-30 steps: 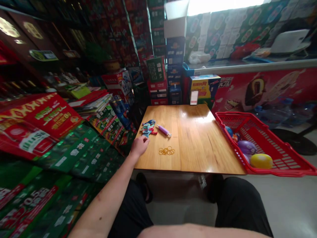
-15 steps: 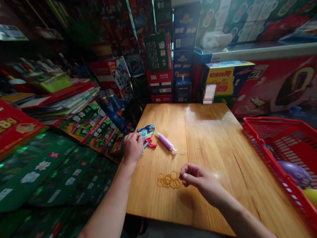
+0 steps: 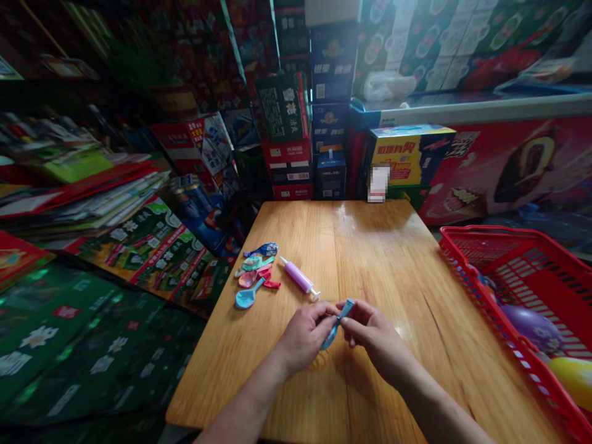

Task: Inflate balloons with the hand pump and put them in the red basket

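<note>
"Balloon (image 3: 330,338) first, the light blue one between the hands: where was it?"

"Just above the table (image 3: 379,259), over the middle of its near half, limp and slanting, with its neck poking up past the fingertips"

"And how did the grip stand?"

"Both hands were closed on it. The left hand (image 3: 306,336) pinched the body between thumb and fingers, and the right hand (image 3: 370,327) had thumb and forefinger drawn together at the neck"

"What lay right below?"

"Some yellowish rubber bands (image 3: 319,361), on the tabletop toward the near edge, partly hidden by the left hand, so I couldn't count them"

"Moving out from there?"

"A purple pump (image 3: 298,277) with a white handle lay aslant, its nozzle aimed toward the far left corner. Between it and the left edge sat a loose pile of flat balloons (image 3: 258,264), dark blue, mint, pink and red, with a second pale blue balloon (image 3: 245,299) at the pile's near side"

"Anything past the table?"

"A red basket (image 3: 562,262) stood beside the right edge, holding a purple balloon (image 3: 531,327) and a yellow balloon (image 3: 573,375), both plump. Beyond the far edge was a yellow and blue box (image 3: 398,154), and green cartons (image 3: 83,345) were stacked off the left edge"
</note>
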The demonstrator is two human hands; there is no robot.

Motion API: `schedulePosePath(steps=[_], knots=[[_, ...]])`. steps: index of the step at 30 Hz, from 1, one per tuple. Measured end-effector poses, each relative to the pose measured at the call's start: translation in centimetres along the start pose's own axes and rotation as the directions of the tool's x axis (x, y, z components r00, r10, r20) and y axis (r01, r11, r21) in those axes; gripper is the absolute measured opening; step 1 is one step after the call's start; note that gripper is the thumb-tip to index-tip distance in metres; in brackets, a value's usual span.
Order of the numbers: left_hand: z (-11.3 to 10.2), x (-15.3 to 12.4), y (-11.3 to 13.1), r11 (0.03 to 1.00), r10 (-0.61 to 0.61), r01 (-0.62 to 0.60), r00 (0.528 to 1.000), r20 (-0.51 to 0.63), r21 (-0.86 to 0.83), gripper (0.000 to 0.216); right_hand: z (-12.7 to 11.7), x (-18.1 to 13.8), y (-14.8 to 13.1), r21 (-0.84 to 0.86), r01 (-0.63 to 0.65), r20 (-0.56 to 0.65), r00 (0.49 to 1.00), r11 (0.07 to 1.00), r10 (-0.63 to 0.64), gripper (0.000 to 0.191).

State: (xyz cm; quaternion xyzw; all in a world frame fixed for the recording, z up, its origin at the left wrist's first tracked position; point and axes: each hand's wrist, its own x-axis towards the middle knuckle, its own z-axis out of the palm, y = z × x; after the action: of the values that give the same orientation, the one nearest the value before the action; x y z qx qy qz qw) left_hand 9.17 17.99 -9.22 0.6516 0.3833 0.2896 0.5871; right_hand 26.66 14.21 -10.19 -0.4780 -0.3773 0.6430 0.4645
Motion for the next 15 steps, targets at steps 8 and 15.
schedulePosePath(steps=[8, 15], knots=[[-0.6, 0.5, -0.4, 0.997, -0.081, 0.081, 0.997, -0.016, -0.006, 0.028, -0.7, 0.9, 0.3, -0.001, -0.040, -0.157, 0.987, 0.999, 0.040, 0.040], [-2.1, 0.8, -0.8, 0.964, -0.256, 0.255, 0.967, 0.002, -0.075, 0.025, -1.4, 1.2, -0.2, 0.128, -0.038, -0.236, 0.969, 0.991, 0.068, 0.043]])
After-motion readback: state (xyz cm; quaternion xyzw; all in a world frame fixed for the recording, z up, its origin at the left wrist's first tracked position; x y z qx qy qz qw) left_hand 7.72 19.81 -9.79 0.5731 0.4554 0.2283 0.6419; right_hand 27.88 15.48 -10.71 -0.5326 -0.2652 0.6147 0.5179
